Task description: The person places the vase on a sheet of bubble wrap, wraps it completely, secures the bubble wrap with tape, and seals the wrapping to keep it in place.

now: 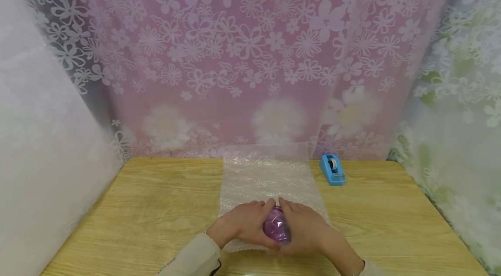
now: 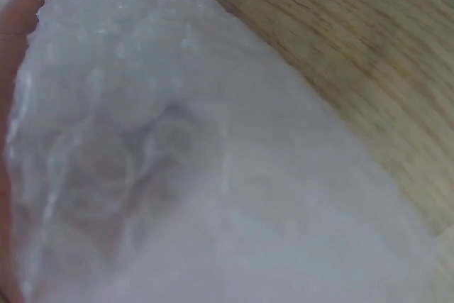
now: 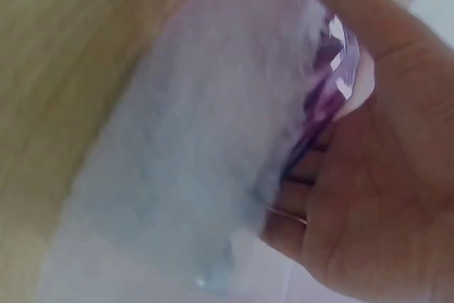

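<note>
A purple faceted piece, glassy and shiny (image 1: 277,224), sits between both hands over the near part of a bubble wrap sheet (image 1: 266,176). My left hand (image 1: 251,224) grips it from the left and my right hand (image 1: 307,229) from the right, thumbs nearest me. In the left wrist view, raised bubble wrap (image 2: 234,168) covers most of the scene, with a strip of the left hand (image 2: 10,54) at the edge. The right wrist view shows the right hand's fingers curled behind the purple piece (image 3: 328,90), with bubble wrap (image 3: 191,133) lying against it.
A blue tape dispenser (image 1: 332,171) stands at the back right of the wooden table (image 1: 156,211). Behind the table hangs a pink floral curtain (image 1: 235,71). Pale sheets (image 1: 43,128) close off the left side, and a flowered one (image 1: 462,137) the right.
</note>
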A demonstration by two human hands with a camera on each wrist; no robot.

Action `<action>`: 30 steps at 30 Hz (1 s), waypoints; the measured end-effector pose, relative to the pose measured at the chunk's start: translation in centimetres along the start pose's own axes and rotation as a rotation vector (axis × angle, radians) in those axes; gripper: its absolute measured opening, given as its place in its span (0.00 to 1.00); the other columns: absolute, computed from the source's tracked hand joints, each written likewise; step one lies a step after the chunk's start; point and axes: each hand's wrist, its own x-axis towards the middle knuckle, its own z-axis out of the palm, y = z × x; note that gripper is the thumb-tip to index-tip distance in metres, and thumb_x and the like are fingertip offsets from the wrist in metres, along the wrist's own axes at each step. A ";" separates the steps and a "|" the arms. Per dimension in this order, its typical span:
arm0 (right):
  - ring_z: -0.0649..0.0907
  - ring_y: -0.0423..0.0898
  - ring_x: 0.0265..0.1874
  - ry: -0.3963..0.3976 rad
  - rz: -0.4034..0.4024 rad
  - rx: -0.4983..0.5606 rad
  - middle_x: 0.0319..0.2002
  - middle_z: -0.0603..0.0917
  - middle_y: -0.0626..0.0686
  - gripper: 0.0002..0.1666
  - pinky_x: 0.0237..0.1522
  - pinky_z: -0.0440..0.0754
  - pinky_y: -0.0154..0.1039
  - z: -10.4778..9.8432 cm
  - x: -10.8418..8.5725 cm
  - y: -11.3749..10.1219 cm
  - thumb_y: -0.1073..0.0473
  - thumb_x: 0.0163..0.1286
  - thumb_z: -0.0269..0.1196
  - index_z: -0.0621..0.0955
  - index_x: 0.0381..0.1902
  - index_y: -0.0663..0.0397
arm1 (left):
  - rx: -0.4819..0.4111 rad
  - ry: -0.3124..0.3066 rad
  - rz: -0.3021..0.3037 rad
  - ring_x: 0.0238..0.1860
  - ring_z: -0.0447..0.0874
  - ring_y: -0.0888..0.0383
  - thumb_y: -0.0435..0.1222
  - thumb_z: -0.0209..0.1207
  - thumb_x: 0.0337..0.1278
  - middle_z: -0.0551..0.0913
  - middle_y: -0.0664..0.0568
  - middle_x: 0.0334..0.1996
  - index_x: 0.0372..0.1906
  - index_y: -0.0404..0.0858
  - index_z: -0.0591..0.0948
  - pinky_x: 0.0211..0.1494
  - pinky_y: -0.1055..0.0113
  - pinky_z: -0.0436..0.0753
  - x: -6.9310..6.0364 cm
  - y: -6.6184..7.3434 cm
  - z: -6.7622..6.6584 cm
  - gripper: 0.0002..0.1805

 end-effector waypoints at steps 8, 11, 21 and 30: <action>0.75 0.63 0.55 0.121 0.074 -0.022 0.59 0.73 0.66 0.71 0.49 0.75 0.58 1.3 -0.1 -0.8 0.26 0.34 0.72 0.65 0.64 0.71 | -0.001 -0.065 -0.042 0.40 0.77 0.62 0.68 0.64 0.36 0.77 0.56 0.40 0.58 0.44 0.65 0.42 0.67 0.78 0.2 0.2 -0.7 0.47; 0.79 0.59 0.50 0.176 0.038 -0.055 0.54 0.76 0.63 0.63 0.42 0.79 0.54 1.6 -0.1 -0.7 0.29 0.35 0.74 0.68 0.59 0.67 | -0.022 -0.073 -0.052 0.38 0.77 0.62 0.69 0.64 0.35 0.77 0.57 0.39 0.55 0.45 0.65 0.41 0.67 0.78 0.1 0.1 -0.8 0.46; 0.81 0.54 0.42 0.214 -0.030 -0.113 0.46 0.78 0.59 0.56 0.36 0.81 0.50 2.0 -0.2 0.0 0.29 0.39 0.72 0.69 0.54 0.64 | -0.096 -0.102 -0.056 0.34 0.75 0.64 0.69 0.64 0.34 0.75 0.59 0.35 0.50 0.46 0.65 0.38 0.68 0.77 0.1 0.0 -0.8 0.43; 0.79 0.53 0.44 0.160 -0.034 -0.088 0.47 0.77 0.59 0.57 0.39 0.80 0.50 1.5 -0.4 0.3 0.28 0.43 0.70 0.68 0.57 0.65 | -0.185 -0.102 0.007 0.36 0.73 0.66 0.66 0.66 0.37 0.74 0.59 0.36 0.51 0.43 0.64 0.42 0.72 0.76 0.2 -0.4 -0.8 0.43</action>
